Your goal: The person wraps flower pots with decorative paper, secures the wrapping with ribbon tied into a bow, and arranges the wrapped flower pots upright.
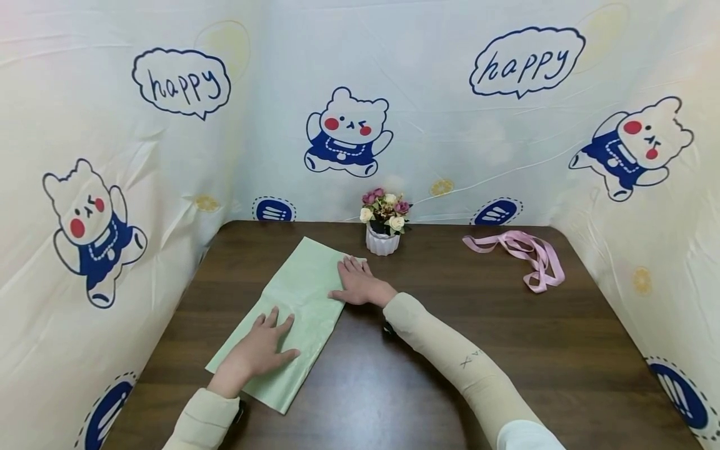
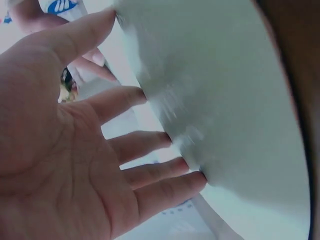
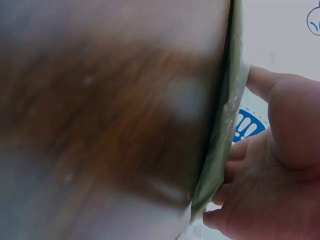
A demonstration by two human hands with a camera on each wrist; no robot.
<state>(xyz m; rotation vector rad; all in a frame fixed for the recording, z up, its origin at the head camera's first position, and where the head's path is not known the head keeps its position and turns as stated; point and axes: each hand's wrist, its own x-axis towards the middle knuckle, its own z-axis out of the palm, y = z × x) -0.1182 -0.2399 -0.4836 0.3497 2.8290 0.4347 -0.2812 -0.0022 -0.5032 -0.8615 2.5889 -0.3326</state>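
A long, light green folded sheet (image 1: 308, 281), paper-like, lies slantwise on the left half of the table. My left hand (image 1: 260, 347) rests on its lower part with fingers spread; in the left wrist view the fingertips (image 2: 162, 140) touch the green surface. Flat on the sheet's upper right edge lies my right hand (image 1: 360, 284), fingers straight. The right wrist view shows the sheet's edge (image 3: 220, 145) slightly raised from the wood beside the right hand (image 3: 280, 165). Neither hand grips anything.
A white pot of artificial-looking flowers (image 1: 384, 225) stands at the table's back, just beyond the right hand. A loosely looped pink ribbon (image 1: 525, 250) lies at the back right. Printed cloth (image 1: 439, 112) surrounds the dark wooden table (image 1: 450, 287).
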